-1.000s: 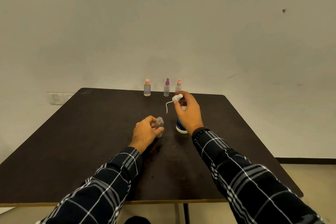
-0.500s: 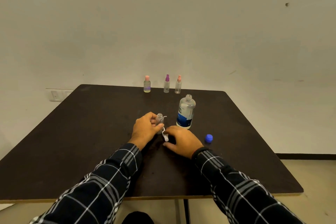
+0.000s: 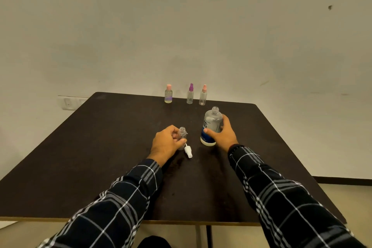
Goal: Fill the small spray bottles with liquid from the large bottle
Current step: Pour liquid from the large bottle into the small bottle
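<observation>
An uncapped small clear spray bottle (image 3: 182,134) stands upright mid-table, and my left hand (image 3: 167,143) grips it from the left. Its white spray head (image 3: 188,151) lies on the table just in front of it. To the right stands the large clear bottle (image 3: 211,123) with a blue label, its neck uncapped. My right hand (image 3: 223,134) wraps round its lower half, thumb on the front and fingers behind.
Three small capped bottles stand in a row at the far edge: a pink-capped one (image 3: 168,94), a purple-topped sprayer (image 3: 190,94) and a pink-topped sprayer (image 3: 203,95). The dark table (image 3: 100,147) ends near me and at the right.
My right hand laid the white spray head on the table beside the small bottle, then moved back and right to take hold of the large bottle. The left hand stayed on the small bottle.
</observation>
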